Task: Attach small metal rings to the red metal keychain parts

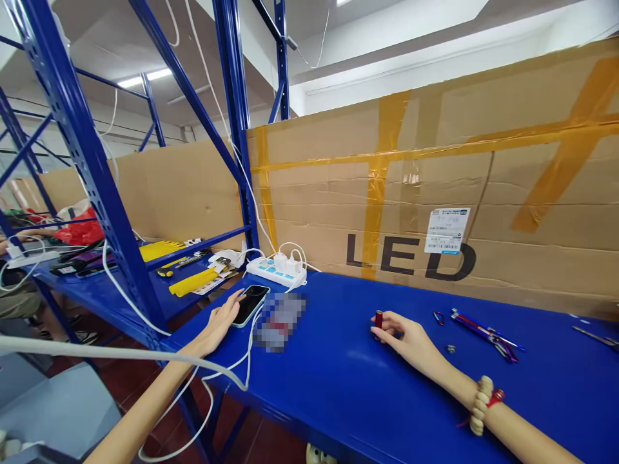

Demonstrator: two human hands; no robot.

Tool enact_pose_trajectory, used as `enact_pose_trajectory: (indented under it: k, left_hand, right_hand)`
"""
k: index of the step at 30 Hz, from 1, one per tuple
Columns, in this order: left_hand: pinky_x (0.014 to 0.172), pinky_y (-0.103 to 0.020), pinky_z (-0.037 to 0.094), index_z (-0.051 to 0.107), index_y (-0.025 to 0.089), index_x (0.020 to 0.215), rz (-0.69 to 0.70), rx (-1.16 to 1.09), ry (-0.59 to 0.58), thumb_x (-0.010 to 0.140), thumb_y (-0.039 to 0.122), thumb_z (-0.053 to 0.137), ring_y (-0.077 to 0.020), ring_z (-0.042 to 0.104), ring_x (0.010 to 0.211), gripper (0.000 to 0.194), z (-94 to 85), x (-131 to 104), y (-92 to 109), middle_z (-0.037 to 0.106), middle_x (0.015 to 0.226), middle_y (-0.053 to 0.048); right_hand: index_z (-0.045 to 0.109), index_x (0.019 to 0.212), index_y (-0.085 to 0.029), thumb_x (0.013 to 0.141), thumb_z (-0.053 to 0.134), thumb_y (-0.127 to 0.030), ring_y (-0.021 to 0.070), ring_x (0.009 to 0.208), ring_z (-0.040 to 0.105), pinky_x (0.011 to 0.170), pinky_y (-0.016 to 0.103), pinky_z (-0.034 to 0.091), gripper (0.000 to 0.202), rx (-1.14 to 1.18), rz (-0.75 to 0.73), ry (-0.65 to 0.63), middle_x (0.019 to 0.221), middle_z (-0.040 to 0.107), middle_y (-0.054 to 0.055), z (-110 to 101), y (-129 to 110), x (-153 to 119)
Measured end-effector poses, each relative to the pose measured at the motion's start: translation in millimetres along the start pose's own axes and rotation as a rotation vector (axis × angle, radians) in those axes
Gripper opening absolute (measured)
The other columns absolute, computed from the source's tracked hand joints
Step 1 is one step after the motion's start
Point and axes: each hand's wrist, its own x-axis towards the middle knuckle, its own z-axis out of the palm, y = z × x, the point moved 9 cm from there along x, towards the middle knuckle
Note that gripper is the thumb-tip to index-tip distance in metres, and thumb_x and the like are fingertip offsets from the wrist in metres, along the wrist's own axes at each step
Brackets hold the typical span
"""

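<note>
My left hand (223, 322) reaches over the left part of the blue table (329, 380), its outstretched fingers resting on the dark screen of a phone (251, 303) in a pale case. Toward the middle of the table, my right hand (399, 332) is closed round a small dark red cylinder (378, 320), held upright between thumb and fingers. Right of that hand lie a small carabiner (438, 318), some tiny metal parts (451, 348) and several slim red and blue pen-like items (486, 335). A beaded bracelet circles my right wrist.
A white power strip (276, 270) with plugs stands behind the phone; white cables (249, 361) loop over the table's left edge. Cardboard (314, 206) walls the back. Tweezers (597, 336) lie far right. Beyond the blue post (104, 193) are yellow items (193, 282) and part of another person.
</note>
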Motion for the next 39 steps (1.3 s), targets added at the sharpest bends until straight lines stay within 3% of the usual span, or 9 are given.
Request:
enact_pose_trajectory:
  k: [4,7,11,13,16,20,27,39]
  left_hand:
    - [0.103,-0.05,0.02,0.021,0.029,0.139,-0.043,0.013,-0.044,0.09,0.053,0.003,-0.0241,0.031,0.129,0.057,3.4,8.4,-11.3,0.045,0.133,-0.003]
    - [0.104,-0.049,0.02,0.018,0.027,0.14,-0.007,0.046,-0.076,0.09,0.051,0.0,-0.0228,0.027,0.131,0.059,0.3,11.7,-13.0,0.04,0.137,-0.004]
    - [0.105,-0.047,0.018,0.022,0.026,0.14,0.002,0.088,-0.019,0.089,0.052,0.0,-0.0222,0.015,0.135,0.061,-9.6,11.1,-14.3,0.025,0.145,-0.001]
    - [0.105,-0.049,0.016,0.028,0.028,0.138,-0.039,0.106,0.017,0.088,0.054,0.0,-0.0232,0.011,0.136,0.062,-12.4,9.4,-18.8,0.024,0.145,0.0]
    - [0.105,-0.05,0.013,0.034,0.03,0.135,-0.072,0.111,0.041,0.088,0.055,-0.001,-0.0244,0.016,0.135,0.064,-12.8,7.4,-24.1,0.034,0.14,0.001]
    - [0.105,-0.05,0.014,0.038,0.031,0.133,-0.099,0.11,-0.022,0.087,0.057,0.0,-0.0266,0.022,0.133,0.065,-6.8,5.7,-28.8,0.041,0.136,0.002]
    - [0.106,-0.048,0.012,0.041,0.032,0.131,-0.102,0.161,-0.095,0.088,0.056,-0.001,-0.0256,0.018,0.134,0.065,-2.1,2.7,-30.4,0.037,0.139,0.002]
    - [0.103,-0.054,0.015,0.045,0.031,0.129,-0.07,0.201,-0.068,0.089,0.054,-0.001,-0.0282,0.019,0.134,0.065,2.0,8.8,-34.9,0.037,0.139,-0.002]
  right_hand:
    - [0.053,0.091,-0.017,0.076,0.053,-0.051,0.0177,0.072,0.062,0.068,0.029,0.05,0.038,-0.019,-0.011,0.022,0.08,0.065,0.006,-1.6,-1.3,1.1]
    - [0.054,0.09,-0.017,0.075,0.054,-0.052,0.0184,0.074,0.063,0.069,0.029,0.05,0.038,-0.023,-0.013,0.024,0.081,0.066,0.007,-1.8,-1.7,1.3]
    - [0.055,0.091,-0.017,0.074,0.054,-0.051,0.0186,0.075,0.063,0.069,0.029,0.051,0.038,-0.016,-0.01,0.013,0.084,0.067,0.007,-0.9,-2.0,0.5]
    - [0.055,0.091,-0.017,0.074,0.055,-0.051,0.0185,0.074,0.063,0.069,0.029,0.051,0.038,-0.024,-0.011,0.017,0.083,0.067,0.007,-1.3,-2.1,-0.1]
    - [0.055,0.091,-0.017,0.075,0.054,-0.05,0.0181,0.074,0.063,0.07,0.029,0.05,0.037,-0.036,-0.025,0.02,0.082,0.066,0.006,-1.7,-2.6,-0.7]
    - [0.056,0.092,-0.018,0.075,0.054,-0.05,0.0183,0.077,0.063,0.071,0.029,0.05,0.036,-0.032,-0.024,0.0,0.086,0.066,0.006,-0.7,-2.5,-1.2]
    - [0.055,0.093,-0.018,0.074,0.054,-0.052,0.0181,0.074,0.063,0.069,0.029,0.05,0.039,-0.011,0.009,-0.026,0.086,0.066,0.006,0.9,-0.5,-1.5]
    - [0.055,0.094,-0.018,0.075,0.054,-0.052,0.0183,0.073,0.063,0.067,0.03,0.049,0.039,-0.02,0.007,-0.012,0.086,0.066,0.007,0.5,0.2,-0.7]
